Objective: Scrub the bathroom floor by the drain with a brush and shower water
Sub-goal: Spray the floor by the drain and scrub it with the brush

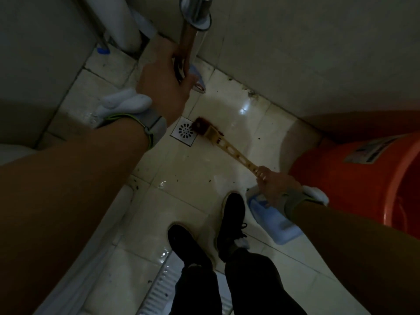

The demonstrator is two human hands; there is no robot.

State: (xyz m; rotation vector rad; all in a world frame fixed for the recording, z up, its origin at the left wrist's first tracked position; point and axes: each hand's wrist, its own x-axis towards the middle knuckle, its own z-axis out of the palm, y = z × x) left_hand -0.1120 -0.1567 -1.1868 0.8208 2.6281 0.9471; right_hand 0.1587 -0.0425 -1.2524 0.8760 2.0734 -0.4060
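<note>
Left hand (164, 87): fingers curled round the chrome shower handset (187, 42), held high over the floor tiles (238, 110), nozzle end pointing down toward the wall side of the drain. Whether water is running cannot be told in this light (a pale streak beside the handset may be a stream).

Drain (185, 131): square white grate, round perforated centre. Dark specks on the tiles around it, and grime along the wall joint beyond.

Brush (227, 146): yellow perforated handle, reddish-brown bristle head down on the tile and touching the drain's right edge — bristles partly over the grate.

Right hand (272, 185): fingers wrapped round the far end of the brush handle, low and near a blue jug (272, 221). Orange bucket (352, 178) just beyond, against the wall.

Step in hand, as judged: scrubbing at the drain edge. To do it well — aim the handset at the tile just ahead of the bristles so loosened dirt runs into the grate; short strokes with downward pressure. The grip at the handle's end gives little leverage, so a hold nearer the head would likely press harder. Work the specks toward the drain, not away.
</note>
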